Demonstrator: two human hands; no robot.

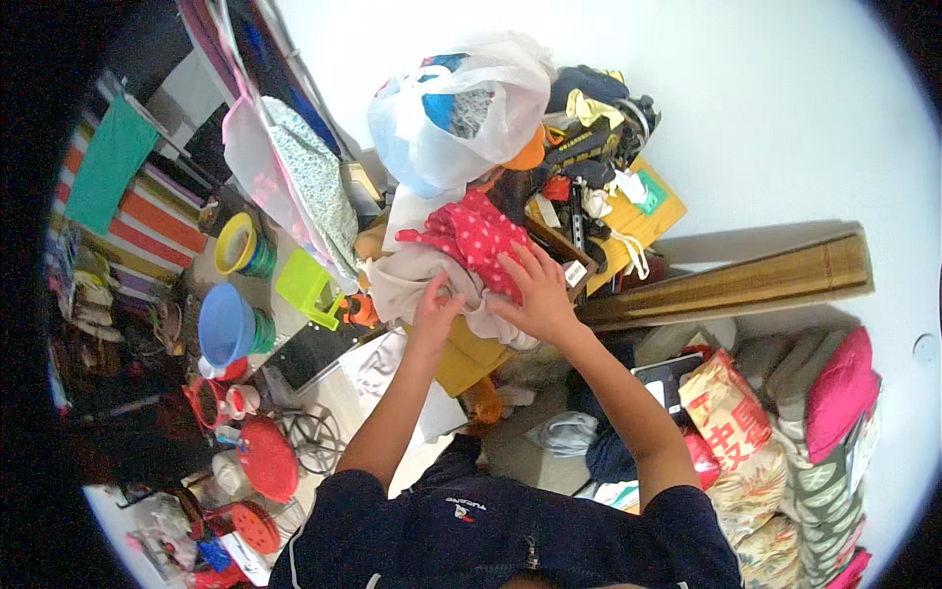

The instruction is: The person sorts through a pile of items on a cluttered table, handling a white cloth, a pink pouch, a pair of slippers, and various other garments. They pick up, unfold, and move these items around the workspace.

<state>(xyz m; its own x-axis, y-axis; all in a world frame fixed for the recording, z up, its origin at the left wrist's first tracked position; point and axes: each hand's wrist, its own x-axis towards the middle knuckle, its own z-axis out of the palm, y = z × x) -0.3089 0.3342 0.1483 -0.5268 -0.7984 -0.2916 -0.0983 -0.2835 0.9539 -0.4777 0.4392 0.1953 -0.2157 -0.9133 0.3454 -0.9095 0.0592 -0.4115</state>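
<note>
A round blue plastic basin [225, 326] stood well to the left of the hands, with a round yellow plastic basin [234, 243] just beyond it; nearer them was a lime-green plastic tray [302, 282]. A crumpled pale beige cloth [404, 277] lay under and just ahead of the left hand [432, 312], whose fingers were curled at its edge; whether they gripped it, I could not tell. The hands were apart. Beyond both sat a knotted translucent white plastic bag [392, 137]. The red cloth with pale dots [469, 234] lay ahead of and between the hands, over the beige one, and the right hand [539, 297] rested on its near right side, fingers spread. A long brown flat-sided board [746, 282] leaned to the right of that hand, and a bright pink cushion [842, 395] lay farther right.
</note>
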